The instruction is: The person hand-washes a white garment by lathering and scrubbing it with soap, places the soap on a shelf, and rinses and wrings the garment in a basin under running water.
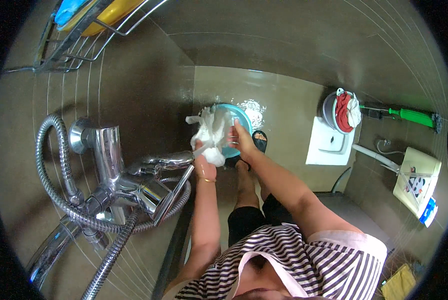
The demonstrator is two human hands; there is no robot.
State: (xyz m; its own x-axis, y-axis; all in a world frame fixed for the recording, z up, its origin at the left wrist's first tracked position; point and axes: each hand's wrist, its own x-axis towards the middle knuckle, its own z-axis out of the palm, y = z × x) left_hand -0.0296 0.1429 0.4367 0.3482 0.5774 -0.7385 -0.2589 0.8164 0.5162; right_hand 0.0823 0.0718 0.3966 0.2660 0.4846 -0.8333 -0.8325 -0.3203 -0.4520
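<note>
A wet white cloth [212, 134] hangs bunched over a light blue basin [248, 120] on the floor. My left hand [204, 165] is closed around the cloth's lower near part, just beyond the spout of a chrome tap [171, 161]. Right beside the cloth, above the basin, is my right hand [241, 140]; its thumb stands apart from the fingers, which are slightly blurred, and I see nothing gripped in it. The cloth covers the basin's left side.
Wet suds [254, 114] lie on the floor beyond the basin. A chrome shower hose [40, 155] loops at left below a wire rack [91, 50]. At right, a bucket with red and white cloths [343, 112] stands by a white squat pan [329, 142], near a green-handled brush [411, 116].
</note>
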